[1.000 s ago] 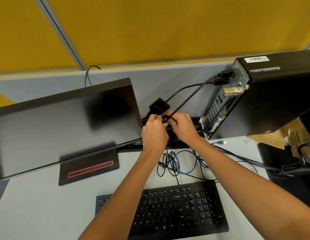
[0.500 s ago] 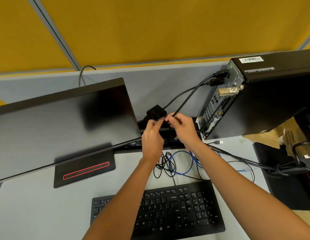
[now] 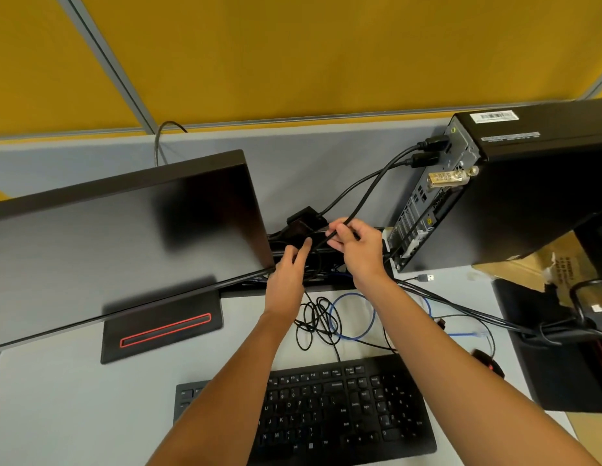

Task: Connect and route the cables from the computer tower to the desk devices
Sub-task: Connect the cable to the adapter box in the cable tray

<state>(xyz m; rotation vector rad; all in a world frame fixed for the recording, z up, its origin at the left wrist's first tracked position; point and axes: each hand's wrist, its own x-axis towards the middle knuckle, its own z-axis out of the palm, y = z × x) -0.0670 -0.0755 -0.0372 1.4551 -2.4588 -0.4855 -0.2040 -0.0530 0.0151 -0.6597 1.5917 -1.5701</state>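
Desk inventory, your view. Tower [image 3: 528, 193]: black, upright at 2 o'clock, rear panel facing left; two black plugs [image 3: 430, 151] seated near its top, a gold-toned connector [image 3: 449, 178] below them. Cables [image 3: 367, 193]: two black leads run from those plugs down-left toward centre; one ends at a small black adapter [image 3: 303, 215] just behind your hands. Right hand [image 3: 355, 245]: centre of view, fingers curled, pinching the other black lead between thumb and fingertips. Left hand [image 3: 288, 274]: just left of it and lower, fingers extended forward onto the dark cable clutter behind the monitor; whether it grips anything, you cannot tell. Monitor [image 3: 124, 237]: black, screen dark, at 9 o'clock, tilted; its base [image 3: 161, 326] carries a red-outlined slot. Keyboard [image 3: 326, 412]: black, at 6 o'clock, between your forearms. Loose leads: a thin black tangle [image 3: 314, 319] and a blue cable [image 3: 353, 317] lie on the desk [image 3: 57, 415] between keyboard and hands. USB plug [image 3: 425, 278]: free end resting near the tower's foot. Cable bundle [image 3: 478, 312]: thick black, running off toward 3 o'clock. Mouse [image 3: 488, 363]: dark, at 4 o'clock. Cardboard [image 3: 541, 267]: right of the tower's foot.
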